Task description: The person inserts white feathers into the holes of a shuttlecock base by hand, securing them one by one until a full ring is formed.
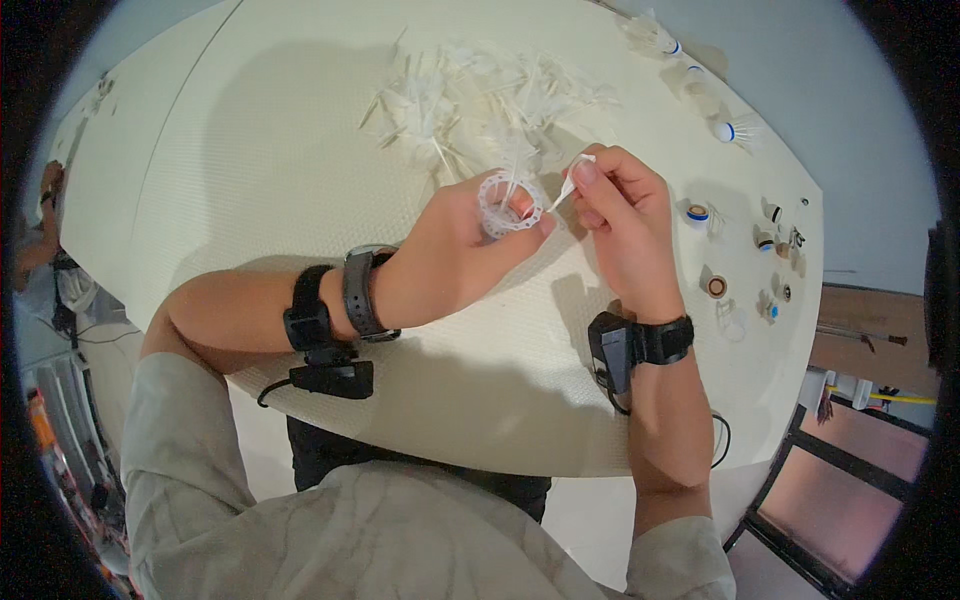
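My left hand (455, 245) is closed around a clear plastic ring-shaped holder (488, 208) with a row of small holes along its rim. A white feather (516, 160) rises at the far side of the holder; whether it sits in a hole, I cannot tell. Between thumb and fingers, my right hand (632, 215) pinches another white feather (568, 185), its thin tip pointing down beside the holder's rim. Just beyond both hands, a loose heap of white feathers (430, 105) lies on the white textured table (290, 130).
Along the right side lie several small round caps, among them a blue-edged one (697, 213) and a brown-centred one (716, 286). Shuttlecocks, one with a blue band (728, 132), rest near the far right edge. Another person's arm (45, 225) shows at far left.
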Available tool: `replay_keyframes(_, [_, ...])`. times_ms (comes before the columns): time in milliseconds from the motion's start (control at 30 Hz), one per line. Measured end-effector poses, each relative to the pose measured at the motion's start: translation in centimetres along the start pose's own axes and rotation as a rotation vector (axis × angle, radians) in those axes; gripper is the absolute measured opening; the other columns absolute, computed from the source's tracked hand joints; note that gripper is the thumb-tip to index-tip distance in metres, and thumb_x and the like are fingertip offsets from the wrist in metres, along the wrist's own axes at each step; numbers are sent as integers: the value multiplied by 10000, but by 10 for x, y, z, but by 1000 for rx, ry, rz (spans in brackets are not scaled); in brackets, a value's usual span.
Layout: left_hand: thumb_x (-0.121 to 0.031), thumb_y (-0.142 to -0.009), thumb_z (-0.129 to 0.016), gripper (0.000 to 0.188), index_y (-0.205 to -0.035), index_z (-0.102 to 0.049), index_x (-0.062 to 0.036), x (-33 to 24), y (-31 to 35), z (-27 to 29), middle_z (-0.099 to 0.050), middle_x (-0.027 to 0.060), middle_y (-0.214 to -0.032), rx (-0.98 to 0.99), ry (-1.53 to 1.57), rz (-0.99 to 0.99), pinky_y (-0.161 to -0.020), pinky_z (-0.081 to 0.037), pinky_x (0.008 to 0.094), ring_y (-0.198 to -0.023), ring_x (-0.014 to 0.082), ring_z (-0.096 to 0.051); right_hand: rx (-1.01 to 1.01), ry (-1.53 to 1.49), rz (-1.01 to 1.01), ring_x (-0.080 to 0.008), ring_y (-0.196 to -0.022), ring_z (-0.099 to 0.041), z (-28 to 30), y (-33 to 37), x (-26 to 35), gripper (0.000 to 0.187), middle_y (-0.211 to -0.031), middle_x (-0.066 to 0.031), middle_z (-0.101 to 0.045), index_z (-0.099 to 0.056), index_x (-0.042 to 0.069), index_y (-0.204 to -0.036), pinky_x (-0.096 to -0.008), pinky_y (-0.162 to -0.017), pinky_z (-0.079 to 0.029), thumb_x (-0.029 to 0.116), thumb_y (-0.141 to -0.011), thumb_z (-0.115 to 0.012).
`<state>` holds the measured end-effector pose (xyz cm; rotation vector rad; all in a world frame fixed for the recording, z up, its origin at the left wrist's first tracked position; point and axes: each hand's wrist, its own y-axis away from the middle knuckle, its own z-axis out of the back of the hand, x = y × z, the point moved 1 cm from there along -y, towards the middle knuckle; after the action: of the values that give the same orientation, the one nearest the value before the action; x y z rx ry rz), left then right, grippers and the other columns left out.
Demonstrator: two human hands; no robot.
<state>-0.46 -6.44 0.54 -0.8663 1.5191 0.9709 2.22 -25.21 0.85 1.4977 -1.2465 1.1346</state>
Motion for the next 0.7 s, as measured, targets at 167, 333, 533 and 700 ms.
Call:
replay_keyframes(167, [-197,-978,-671,148,-912,-575,-105,-5,-1,2,-512,-61,-605,-18,-127,-54,-446,-324,224,-507,30,-449,67,74,51,-15,-610,-394,3,0,-3,106,-682,93,-486,-660,66,-858,-217,-546,-291,133,-930,-698])
replay_keyframes(333, [-167,-958,-692,133,-948,-597,-74,6,-3,2,-572,-39,-754,18,-164,-238,-602,-408,222,-685,38,-506,-49,97,74,-30,-614,-406,4,-1,3,112,-696,73,-524,-672,61,-870,-213,-558,-300,145,-945,-675])
replay_keyframes(533, [-137,-965,-660,117,-1039,-624,-54,6,1,0,-592,-35,-830,117,-208,-348,-653,-418,226,-736,44,-505,-30,-72,102,-39,-619,-414,-1,-2,4,107,-728,43,-571,-673,55,-874,-214,-562,-302,143,-928,-695])
replay_keyframes(700, [-169,-1000,-598,151,-1052,-649,-36,-8,1,2,-595,-12,-725,74,-67,-31,-514,-371,203,-576,26,-469,7,-20,87,-36,-628,-420,4,-1,2,99,-722,46,-559,-666,63,-871,-213,-566,-308,139,-916,-709])
